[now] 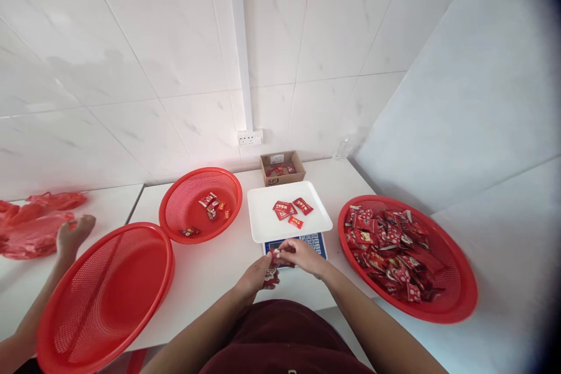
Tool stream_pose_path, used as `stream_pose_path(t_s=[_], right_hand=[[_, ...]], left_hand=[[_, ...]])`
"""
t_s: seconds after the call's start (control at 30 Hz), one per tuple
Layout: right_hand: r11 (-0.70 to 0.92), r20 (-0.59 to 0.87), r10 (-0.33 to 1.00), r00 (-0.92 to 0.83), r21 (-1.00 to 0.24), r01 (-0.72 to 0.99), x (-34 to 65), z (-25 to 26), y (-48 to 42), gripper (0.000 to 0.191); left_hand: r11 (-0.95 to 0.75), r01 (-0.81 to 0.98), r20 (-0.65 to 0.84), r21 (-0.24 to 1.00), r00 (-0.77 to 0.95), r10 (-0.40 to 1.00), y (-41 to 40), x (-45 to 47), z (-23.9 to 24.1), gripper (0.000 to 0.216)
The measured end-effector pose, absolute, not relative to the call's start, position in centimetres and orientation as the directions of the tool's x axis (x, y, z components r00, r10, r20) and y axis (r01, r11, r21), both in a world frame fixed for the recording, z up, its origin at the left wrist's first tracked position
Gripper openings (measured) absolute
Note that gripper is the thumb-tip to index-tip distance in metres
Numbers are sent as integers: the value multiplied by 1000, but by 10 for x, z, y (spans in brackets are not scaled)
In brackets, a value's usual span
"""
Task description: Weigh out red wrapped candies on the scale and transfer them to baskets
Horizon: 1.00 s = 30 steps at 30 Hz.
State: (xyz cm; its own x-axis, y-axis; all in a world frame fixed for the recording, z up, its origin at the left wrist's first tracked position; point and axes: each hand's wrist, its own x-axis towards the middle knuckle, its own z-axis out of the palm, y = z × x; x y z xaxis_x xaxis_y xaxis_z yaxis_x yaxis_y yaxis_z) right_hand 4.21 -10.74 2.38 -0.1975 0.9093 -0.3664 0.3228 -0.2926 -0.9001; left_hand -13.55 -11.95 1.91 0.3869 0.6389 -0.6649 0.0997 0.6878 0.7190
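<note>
My left hand (256, 276) is closed round a bunch of small red candy packets (272, 273) just in front of the scale. My right hand (302, 256) pinches one red packet (276, 255) at the top of that bunch, over the scale's keypad (313, 241). The white scale tray (267, 216) carries three red packets (289, 210). A big red basket (456, 298) to my right is heaped with several red packets.
A small red basket (175, 210) at the back left holds a few packets. A large red basket (105, 298) without contents sits front left. Another person's hand (72, 236) reaches toward red plastic bags (30, 228) at far left. A cardboard box (283, 168) stands by the wall.
</note>
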Motion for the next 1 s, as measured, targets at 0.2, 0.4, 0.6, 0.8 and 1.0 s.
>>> stream_pose_path(t_s=[0.2,0.4,0.6,0.8,1.0], right_hand=[[-421,-392,905,168,-880,218,70,14,-89,21],[-365,-318,925,206,-894,259,76,3,-80,43],[-10,-78,996,-35,-513,858,71,-2,-84,42],[10,-210,974,-89,-353,936,63,-1,-84,46],[-53,-207,978,-24,-357,932,72,-1,-77,47]], left_hand=[[700,78,-669,709,385,635,-119,-147,25,49],[707,99,-681,700,390,620,-123,-148,32,44],[698,115,-678,707,393,621,-124,-149,31,46],[700,137,-689,700,388,613,-124,-150,28,46],[705,134,-693,696,380,613,-124,-153,26,44]])
